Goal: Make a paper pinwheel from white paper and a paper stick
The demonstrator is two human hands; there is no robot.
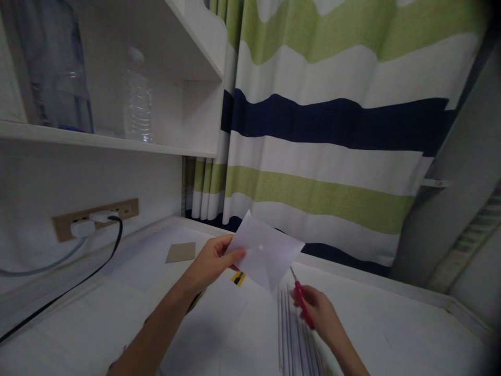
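Observation:
My left hand [219,254] pinches the left edge of a square of white paper [270,253] between thumb and fingers, holding it up above the table. Near the paper's middle shows a small pale round spot; whether it is a hole I cannot tell. To the right and lower, my right hand [319,308] is closed around the red handle of a screwdriver [302,303]. Its thin metal shaft points up toward the paper's lower right edge, seemingly apart from it. Beneath that hand lies a bundle of long thin silvery rods [295,342].
A white table [376,318] spreads below, with a grey-brown card [180,253] and a yellow-and-black piece [238,278] on it. Behind hangs a striped curtain [321,177]. At left are a socket strip [131,208] with cables and a shelf [117,144] holding clear bottles [138,102].

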